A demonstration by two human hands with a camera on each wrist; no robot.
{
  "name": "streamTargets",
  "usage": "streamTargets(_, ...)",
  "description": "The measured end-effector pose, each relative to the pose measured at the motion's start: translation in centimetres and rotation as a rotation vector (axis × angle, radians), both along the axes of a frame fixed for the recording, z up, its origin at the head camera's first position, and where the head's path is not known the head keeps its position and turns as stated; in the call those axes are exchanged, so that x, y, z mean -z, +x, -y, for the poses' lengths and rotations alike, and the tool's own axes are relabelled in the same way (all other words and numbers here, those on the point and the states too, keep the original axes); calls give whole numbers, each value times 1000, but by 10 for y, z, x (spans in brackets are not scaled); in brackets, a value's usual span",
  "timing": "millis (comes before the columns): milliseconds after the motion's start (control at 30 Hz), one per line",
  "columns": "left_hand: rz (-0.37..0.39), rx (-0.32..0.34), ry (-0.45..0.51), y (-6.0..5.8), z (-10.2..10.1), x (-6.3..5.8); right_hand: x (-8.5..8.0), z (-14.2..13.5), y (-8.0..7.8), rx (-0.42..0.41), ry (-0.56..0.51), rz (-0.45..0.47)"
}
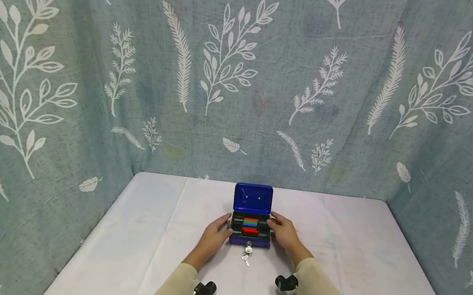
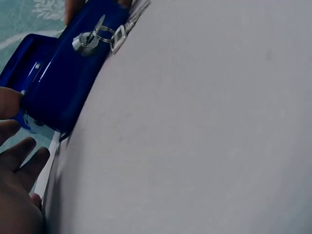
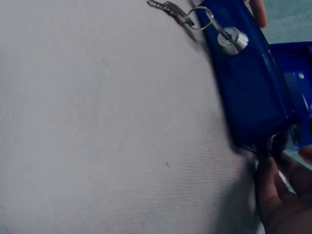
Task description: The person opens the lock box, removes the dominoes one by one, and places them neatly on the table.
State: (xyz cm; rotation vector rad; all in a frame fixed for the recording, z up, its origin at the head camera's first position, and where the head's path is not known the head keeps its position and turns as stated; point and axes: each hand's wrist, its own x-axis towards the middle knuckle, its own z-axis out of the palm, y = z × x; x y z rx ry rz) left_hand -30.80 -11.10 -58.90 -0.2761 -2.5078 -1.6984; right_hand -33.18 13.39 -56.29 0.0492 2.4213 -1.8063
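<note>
A blue metal cash box [image 1: 250,241] stands on the white cloth with its lid [image 1: 253,198] raised. Its black tray [image 1: 238,220] bears red, green and blue pieces [image 1: 250,231] in the middle section, too small to identify. A key [image 2: 99,25] sits in the round front lock [image 3: 232,41], and a second key [image 1: 245,257] hangs from its ring. My left hand [image 1: 213,237] is at the box's left side, thumb by the front corner and fingers spread. At the right side is my right hand [image 1: 285,232], with fingertips touching the box near its rim and lower edge.
The white cloth [image 1: 172,238] covers the table around the box. A grey-green leaf-patterned curtain [image 1: 271,83] hangs behind the table and along both sides. Black wrist cameras [image 1: 205,289] protrude from both sleeves, inward over the cloth.
</note>
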Motion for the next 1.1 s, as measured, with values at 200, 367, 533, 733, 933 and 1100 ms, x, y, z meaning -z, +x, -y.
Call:
streamTargets(200,-116,-35,-128,11,-1,10,-6,-2,7,-44,17,-23)
streamTargets(367,-182,-69,-260,18,-3,15,-10,-6,13,-58,51,-106)
streamTargets(533,-188,-83,-430,13,-4,10,-21,-8,11,-67,97,-164)
streamTargets(733,-231,-65,-441,5,0,8,-28,-9,4,-79,143,-175)
streamTargets(933,-262,-61,-451,8,2,10,-30,-6,3,-75,286,-278)
streamTargets(1100,-273,-57,-450,10,1,9,-32,0,4,-77,390,-284)
